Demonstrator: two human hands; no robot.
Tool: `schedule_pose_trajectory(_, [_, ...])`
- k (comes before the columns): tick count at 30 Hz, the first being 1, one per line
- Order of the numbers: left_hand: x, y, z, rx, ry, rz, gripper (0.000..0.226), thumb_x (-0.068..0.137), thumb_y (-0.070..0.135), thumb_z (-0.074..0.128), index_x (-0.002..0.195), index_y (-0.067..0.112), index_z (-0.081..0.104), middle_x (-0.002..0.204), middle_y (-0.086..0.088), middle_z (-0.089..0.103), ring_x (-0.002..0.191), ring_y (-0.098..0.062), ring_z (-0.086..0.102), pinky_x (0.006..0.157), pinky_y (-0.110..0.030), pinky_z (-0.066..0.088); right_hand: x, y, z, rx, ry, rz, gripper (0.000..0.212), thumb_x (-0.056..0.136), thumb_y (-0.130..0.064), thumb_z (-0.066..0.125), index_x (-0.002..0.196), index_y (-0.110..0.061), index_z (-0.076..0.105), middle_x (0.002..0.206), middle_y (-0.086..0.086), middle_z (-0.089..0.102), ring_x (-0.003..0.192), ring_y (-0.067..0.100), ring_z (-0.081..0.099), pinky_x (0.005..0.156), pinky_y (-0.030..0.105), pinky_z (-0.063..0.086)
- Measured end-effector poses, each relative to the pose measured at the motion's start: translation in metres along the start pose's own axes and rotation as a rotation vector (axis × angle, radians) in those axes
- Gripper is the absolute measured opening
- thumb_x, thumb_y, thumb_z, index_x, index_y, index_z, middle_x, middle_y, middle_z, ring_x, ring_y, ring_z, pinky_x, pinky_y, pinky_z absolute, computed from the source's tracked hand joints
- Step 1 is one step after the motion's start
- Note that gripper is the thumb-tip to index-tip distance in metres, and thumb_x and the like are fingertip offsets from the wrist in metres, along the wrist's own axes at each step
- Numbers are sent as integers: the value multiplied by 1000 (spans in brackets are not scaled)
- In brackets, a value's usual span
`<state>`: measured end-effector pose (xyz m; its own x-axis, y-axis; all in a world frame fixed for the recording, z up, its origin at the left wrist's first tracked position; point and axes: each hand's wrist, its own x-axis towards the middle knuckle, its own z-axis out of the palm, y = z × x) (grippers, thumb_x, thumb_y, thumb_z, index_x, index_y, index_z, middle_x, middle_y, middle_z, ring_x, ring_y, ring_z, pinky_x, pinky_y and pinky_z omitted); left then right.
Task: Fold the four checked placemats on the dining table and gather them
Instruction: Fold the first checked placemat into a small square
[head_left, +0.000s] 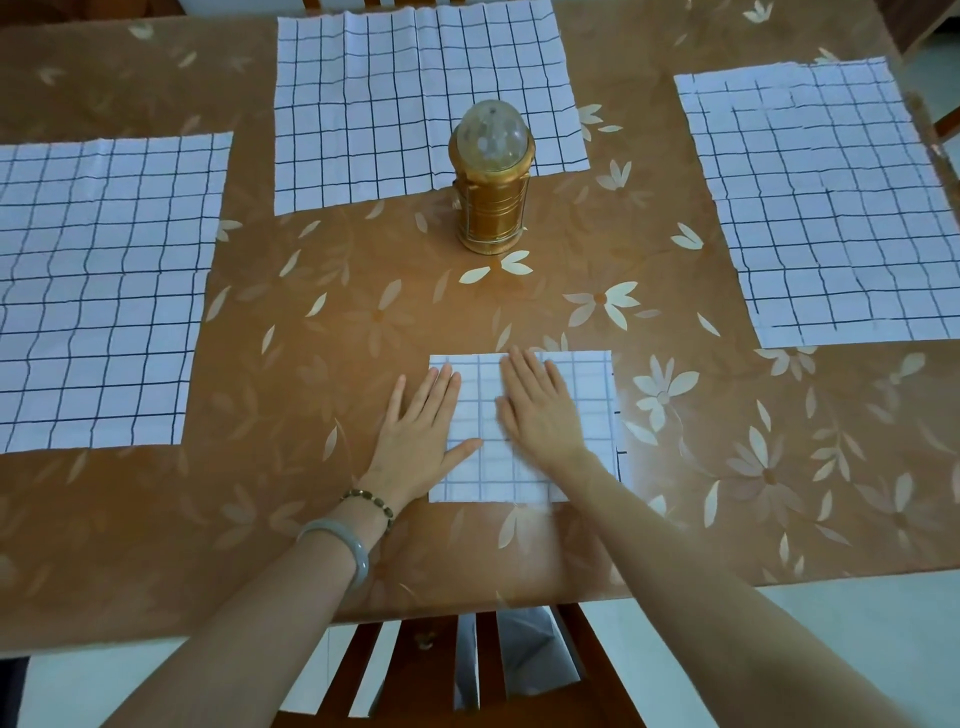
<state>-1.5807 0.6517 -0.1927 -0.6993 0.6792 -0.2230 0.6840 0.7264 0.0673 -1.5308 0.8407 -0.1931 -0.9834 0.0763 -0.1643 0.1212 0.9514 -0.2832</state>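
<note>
A folded white placemat with a dark check (587, 384) lies near the table's front edge. My left hand (421, 431) lies flat across its left edge, fingers straight, thumb on the cloth. My right hand (540, 400) presses flat on its middle with straight fingers. Three unfolded checked placemats are spread out: one at the left (98, 291), one at the back centre (395, 98), one at the right (826, 202).
A gold lantern with a clear domed top (491, 182) stands at the table's middle, overlapping the back placemat's near edge. The table carries an orange floral cover (337, 291). A wooden chair (467, 670) is tucked below the front edge.
</note>
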Motion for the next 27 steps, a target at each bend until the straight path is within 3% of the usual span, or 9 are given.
schedule_pose_trajectory(5, [-1,-1,0,17,37,2,85,93,68,16,152,7,22,159,-8,20,147,-21,18,118,-53,10,-20,51,-7,-2,35,118,57,96,-33,27,141,0,38,146,18,40,138,32,34,115,42,14])
schedule_pose_trajectory(10, [6,7,-7,16,72,25,86,91,64,27,150,1,24,158,-14,21,148,-24,16,118,-52,7,-26,60,-8,-23,58,141,58,97,-33,24,141,2,37,147,19,38,138,33,33,115,45,18])
schedule_pose_trajectory(17, [39,47,-10,-9,29,-63,89,93,69,6,151,3,21,158,-13,22,147,-23,18,120,-49,7,-26,61,-5,-62,77,136,60,97,-34,20,144,0,33,150,17,35,140,30,30,116,48,15])
schedule_pose_trajectory(22, [30,19,-1,-8,80,-194,84,94,68,12,153,8,12,160,-8,11,149,-20,9,120,-50,-1,-26,63,-4,-63,90,130,60,95,-33,20,144,-1,34,150,16,34,141,29,29,117,49,13])
schedule_pose_trajectory(27, [19,-11,-3,80,79,-94,80,96,63,18,152,6,20,158,-11,23,147,-23,19,119,-51,4,-26,62,-4,-54,76,143,61,96,-35,16,143,-1,36,149,16,36,141,29,30,116,51,15])
